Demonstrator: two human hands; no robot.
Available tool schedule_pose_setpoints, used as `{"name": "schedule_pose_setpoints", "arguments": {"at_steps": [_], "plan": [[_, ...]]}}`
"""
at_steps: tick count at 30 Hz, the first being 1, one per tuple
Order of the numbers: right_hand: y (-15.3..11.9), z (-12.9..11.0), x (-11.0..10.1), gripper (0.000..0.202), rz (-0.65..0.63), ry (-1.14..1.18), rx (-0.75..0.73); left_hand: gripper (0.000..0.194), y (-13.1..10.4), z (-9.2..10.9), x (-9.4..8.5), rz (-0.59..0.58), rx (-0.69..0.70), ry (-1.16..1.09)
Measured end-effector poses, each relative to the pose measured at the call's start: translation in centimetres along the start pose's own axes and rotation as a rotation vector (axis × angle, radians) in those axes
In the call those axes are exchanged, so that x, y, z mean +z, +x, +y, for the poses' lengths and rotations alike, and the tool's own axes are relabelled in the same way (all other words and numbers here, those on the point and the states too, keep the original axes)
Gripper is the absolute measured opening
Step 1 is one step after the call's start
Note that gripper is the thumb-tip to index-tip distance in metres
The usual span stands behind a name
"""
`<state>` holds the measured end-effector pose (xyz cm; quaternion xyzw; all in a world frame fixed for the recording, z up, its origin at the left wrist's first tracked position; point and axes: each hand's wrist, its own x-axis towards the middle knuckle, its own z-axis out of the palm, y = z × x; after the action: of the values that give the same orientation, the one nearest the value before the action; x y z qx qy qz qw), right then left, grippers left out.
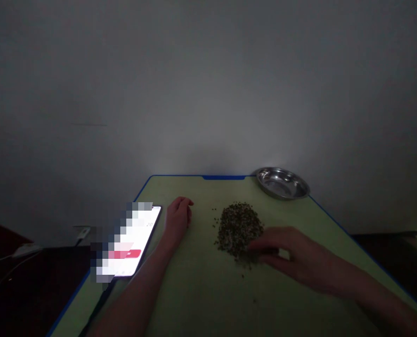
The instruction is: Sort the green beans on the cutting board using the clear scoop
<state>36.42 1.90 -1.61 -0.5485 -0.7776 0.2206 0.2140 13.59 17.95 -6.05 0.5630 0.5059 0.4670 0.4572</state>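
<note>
A heap of small seed-like grains [238, 227], dark brown mixed with pale bits, lies on the green table top [197, 290]. My right hand [286, 248] reaches in from the right to the heap's lower right edge. Its fingertips are over the grains, thumb and fingers apart, slightly blurred; nothing visible is held between them. Left of the heap, my left hand [178, 213] rests on the table with its fingers curled in, and no object shows in it. A few loose grains are scattered around the heap.
A shiny metal bowl [282, 184] stands at the table's far right corner. On the left lies a phone [138, 243] with a lit screen, partly pixelated, beside my left forearm. Behind the table rises a grey wall [208, 93]. Cables and a plug [84, 232] are at far left.
</note>
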Motion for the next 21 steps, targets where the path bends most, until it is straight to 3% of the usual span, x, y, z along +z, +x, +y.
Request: {"name": "schedule_pose_setpoints", "arguments": {"at_steps": [3,5,8,13,17,21], "plan": [[-2.4,-1.2,1.7,0.027,-0.176,0.059,-0.011,0.019,0.0,0.0,0.0,0.004,-0.002,0.000],[-2.6,-1.1,2.5,0.028,-0.208,0.059,-0.005,0.019,-0.1,0.1,-0.1,0.014,0.000,0.009],[-1.3,0.2,2.5,0.029,-0.145,0.037,0.024,0.019,-0.2,0.4,-0.2,0.027,0.014,0.020],[0.9,2.1,0.7,0.024,0.010,0.001,0.074,0.020,-0.2,0.6,-0.1,0.034,0.010,0.029],[0.2,2.3,0.3,0.024,0.090,0.036,0.110,0.020,-0.1,0.6,-0.1,0.027,0.010,0.028],[-1.5,1.6,1.3,0.022,0.052,0.088,0.090,0.020,0.2,0.2,-0.1,0.016,0.009,0.040]]}}
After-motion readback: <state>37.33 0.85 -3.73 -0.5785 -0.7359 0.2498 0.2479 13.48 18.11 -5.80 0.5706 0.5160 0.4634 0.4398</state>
